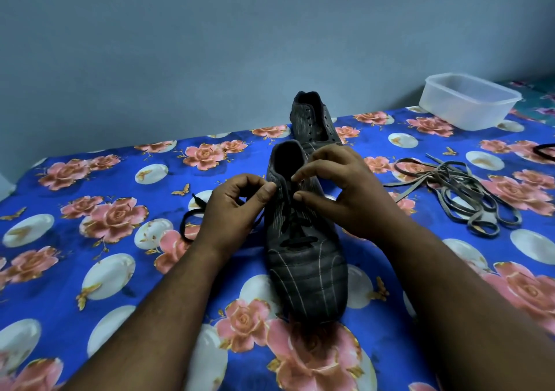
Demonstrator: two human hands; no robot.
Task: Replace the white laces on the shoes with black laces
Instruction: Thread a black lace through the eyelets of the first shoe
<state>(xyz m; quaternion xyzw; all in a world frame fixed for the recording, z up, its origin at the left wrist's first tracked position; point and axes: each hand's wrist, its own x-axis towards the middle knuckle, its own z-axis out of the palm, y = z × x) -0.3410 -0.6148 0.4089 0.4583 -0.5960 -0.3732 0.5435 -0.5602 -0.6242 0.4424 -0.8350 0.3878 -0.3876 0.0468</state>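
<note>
I've got the near shoe (306, 258) dead centre on the flowery sheet (90, 186), toe toward me. My left hand (232, 210) pinches the black lace (192, 213) just left of it; my right hand (339, 192) pinches at its eyelets. The old laces (456, 192) lie well right, the second shoe (312, 120) right behind.

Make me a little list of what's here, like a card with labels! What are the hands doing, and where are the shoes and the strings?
near shoe: dark shoe on the flowered blue cloth, black lace partly threaded
left hand: left hand pinches the black lace beside the shoe's collar
right hand: right hand, fingers at the top eyelets; what they grip is unclear
far shoe: second shoe behind, no lace in it
old laces: pale laces heaped on the right
other: plastic tub at back right
</note>
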